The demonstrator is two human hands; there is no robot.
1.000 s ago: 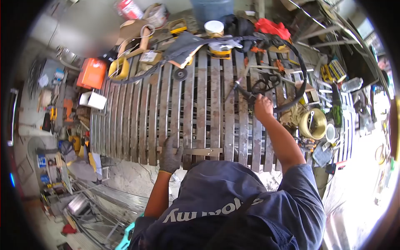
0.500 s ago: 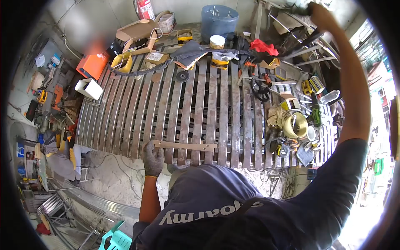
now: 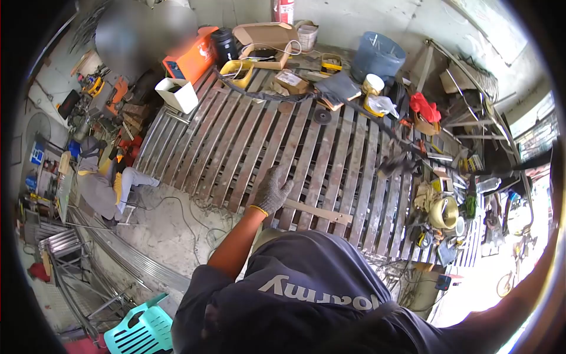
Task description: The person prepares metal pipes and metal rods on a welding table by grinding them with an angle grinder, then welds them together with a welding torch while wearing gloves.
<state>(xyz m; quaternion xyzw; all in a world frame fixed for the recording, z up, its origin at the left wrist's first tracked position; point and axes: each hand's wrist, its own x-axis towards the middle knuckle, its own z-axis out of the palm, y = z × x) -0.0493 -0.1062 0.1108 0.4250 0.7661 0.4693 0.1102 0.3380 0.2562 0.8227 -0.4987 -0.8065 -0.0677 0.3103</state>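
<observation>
My left hand (image 3: 272, 190), in a grey knit glove with a yellow cuff, is over the slats of the metal bench (image 3: 250, 133). Its thumb stands apart from the fingers, and I see nothing held in it. Just to its right, a flat strip with small holes (image 3: 321, 212) lies across the slats near the bench's front edge. My right arm (image 3: 519, 295) reaches up along the right edge of the view, its hand beyond the picture. A black strap or cable (image 3: 501, 171) runs from that edge to a dark, blurred bundle (image 3: 401, 165) above the bench's right part.
Along the back are an orange machine (image 3: 191, 56), an open cardboard box (image 3: 265, 38), a blue bucket (image 3: 377, 57) and a red cloth (image 3: 424, 108). Tools surround a yellowish pot (image 3: 443, 212) at right. Another person (image 3: 100, 183) sits at left. A turquoise chair (image 3: 141, 327) stands below.
The view has swung, shifting the bench rightward. My left hand has left the strip's end and sits farther onto the slats. My right hand, raised at top right before, has gone out of view.
</observation>
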